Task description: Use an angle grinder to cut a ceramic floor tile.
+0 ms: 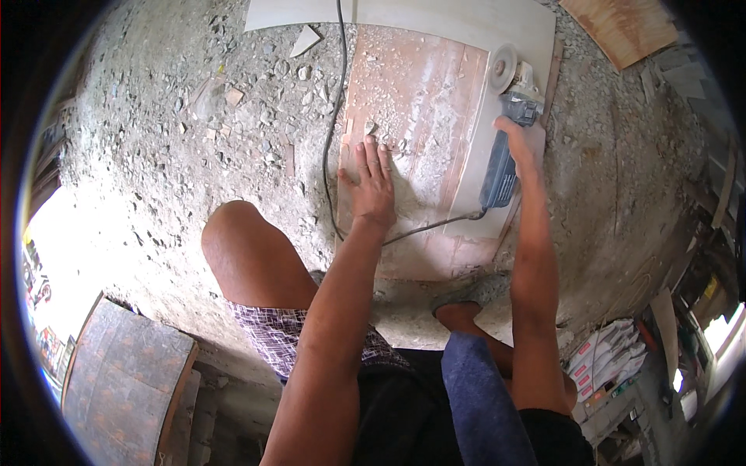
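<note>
My left hand (pixel 370 179) lies on a dusty pinkish board (pixel 423 93) with its fingers spread. Small pale chips are scattered over the board. My right hand (pixel 519 144) grips the dark blue body of an angle grinder (pixel 497 186), whose disc (pixel 502 68) is at the far end. The grinder is over a pale strip or tile (pixel 466 213) along the board's right side. A black cord (pixel 423 227) runs from the grinder's rear, loops near my left wrist and extends away to the top.
Rubble lies on the concrete floor (pixel 194 155), with a broken white piece (pixel 303 40). A white sheet (pixel 451 17) and plywood (pixel 618 27) are beyond. A dark panel (pixel 124 373) is at lower left, printed sacks (pixel 602 357) at lower right. My bare knee (pixel 249 248) is beside my left arm.
</note>
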`<state>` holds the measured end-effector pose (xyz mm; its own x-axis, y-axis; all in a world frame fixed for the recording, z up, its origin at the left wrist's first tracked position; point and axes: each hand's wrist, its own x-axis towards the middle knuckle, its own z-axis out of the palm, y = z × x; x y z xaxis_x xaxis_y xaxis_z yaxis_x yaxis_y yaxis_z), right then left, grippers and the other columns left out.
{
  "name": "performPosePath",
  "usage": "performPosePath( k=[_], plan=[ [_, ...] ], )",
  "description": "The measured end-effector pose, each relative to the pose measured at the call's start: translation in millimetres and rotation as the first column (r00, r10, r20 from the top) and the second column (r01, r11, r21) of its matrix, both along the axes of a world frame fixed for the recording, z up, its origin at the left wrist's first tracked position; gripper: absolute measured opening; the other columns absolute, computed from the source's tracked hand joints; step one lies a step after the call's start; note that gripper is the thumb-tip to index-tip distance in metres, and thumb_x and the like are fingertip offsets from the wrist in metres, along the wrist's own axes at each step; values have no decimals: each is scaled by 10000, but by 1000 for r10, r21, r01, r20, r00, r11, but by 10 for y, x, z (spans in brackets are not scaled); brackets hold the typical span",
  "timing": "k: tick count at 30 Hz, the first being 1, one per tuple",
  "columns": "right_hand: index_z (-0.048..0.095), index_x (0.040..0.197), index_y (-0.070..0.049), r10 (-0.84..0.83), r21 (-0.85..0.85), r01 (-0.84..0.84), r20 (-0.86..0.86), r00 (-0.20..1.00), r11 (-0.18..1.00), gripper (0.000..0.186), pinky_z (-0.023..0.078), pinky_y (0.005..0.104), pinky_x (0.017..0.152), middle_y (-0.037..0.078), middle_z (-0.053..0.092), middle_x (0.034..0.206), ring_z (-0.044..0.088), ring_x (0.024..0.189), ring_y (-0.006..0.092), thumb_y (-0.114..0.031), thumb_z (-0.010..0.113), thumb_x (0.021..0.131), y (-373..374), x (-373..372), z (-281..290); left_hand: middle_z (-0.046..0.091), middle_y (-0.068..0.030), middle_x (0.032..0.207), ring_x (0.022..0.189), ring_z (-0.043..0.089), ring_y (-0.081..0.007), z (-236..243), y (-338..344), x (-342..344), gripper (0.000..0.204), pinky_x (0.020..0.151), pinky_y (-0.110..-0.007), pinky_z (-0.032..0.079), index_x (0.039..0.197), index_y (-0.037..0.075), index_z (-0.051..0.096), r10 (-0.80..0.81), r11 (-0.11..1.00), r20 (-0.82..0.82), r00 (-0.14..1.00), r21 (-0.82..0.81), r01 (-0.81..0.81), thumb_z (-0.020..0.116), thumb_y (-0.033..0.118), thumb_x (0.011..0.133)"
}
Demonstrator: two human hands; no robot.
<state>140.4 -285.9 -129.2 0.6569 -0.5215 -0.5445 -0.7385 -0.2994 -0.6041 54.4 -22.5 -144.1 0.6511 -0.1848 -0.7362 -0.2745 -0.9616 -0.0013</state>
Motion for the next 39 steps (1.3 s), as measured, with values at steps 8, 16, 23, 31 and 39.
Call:
performPosePath(
  k=[8,16,23,31,39],
  plan=[
    [685,1032,22,20,-36,-21,-38,999,999,395,501,345,752,82,687,930,637,806,206,-177,761,700,-56,115,-35,-24,-201,1661,1532,25,-393,-24,-1,-12,801,1101,-696,274,1587,17,76,14,1000,30,999,-9,-14,522,234,958],
    [680,1036,15,11,-16,-11,-22,1000,1000,410,499,342,752,88,685,942,636,810,196,-196,768,695,-68,179,-42,-14,-199,1661,1532,28,-391,0,-3,1,848,1104,-695,269,1586,18,85,13,1000,4,1000,-2,-13,571,262,936],
    [685,1019,11,11,2,-11,-10,1000,1000,401,497,340,745,83,684,931,637,807,204,-206,769,693,-88,217,-70,-13,-195,1662,1532,33,-387,15,-13,18,870,1100,-694,274,1587,21,88,14,1000,-7,1000,5,-14,590,275,923],
    [690,1008,26,-10,-24,9,-43,999,1000,389,499,350,758,89,687,938,638,816,210,-198,764,699,-53,278,-19,-10,-193,1662,1534,37,-379,-46,-8,-13,812,1099,-697,268,1590,35,88,22,1000,16,1000,10,-22,546,238,952],
    [691,1024,25,3,-19,-3,-30,1000,1000,388,497,350,768,92,691,949,641,831,207,-183,759,704,-41,271,16,4,-188,1663,1531,46,-385,21,-15,16,811,1101,-692,273,1590,36,101,7,1000,4,1000,6,-7,550,255,952]
  ],
)
